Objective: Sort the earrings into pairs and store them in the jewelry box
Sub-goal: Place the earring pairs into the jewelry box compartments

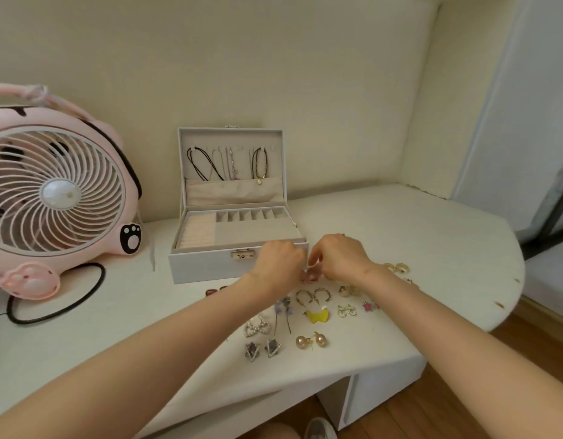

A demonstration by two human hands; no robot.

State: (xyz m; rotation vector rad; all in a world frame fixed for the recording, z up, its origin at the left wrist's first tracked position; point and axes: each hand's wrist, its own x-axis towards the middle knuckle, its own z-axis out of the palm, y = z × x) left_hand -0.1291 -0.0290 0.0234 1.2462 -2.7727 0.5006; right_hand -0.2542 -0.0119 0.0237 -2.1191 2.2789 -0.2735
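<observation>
Earrings (316, 315): tiny, light, slippery; pinch each by its body. Cannot tell if your left hand (278, 261) or right hand (340, 258) holds one.

One view only is logged: head-worn, wide-angle, aimed forward and down over the white table (400, 223) toward a wall corner at upper right of the frame. The forearms are seen entering from the two lower corners, and the left hand (278, 261) and right hand (340, 258) are met just below frame centre, at arm's reach. The open jewelry box (207, 267) is framed at centre. The pink fan (52, 191) is cropped by the left edge. Straight edges are bowed near the borders.
</observation>
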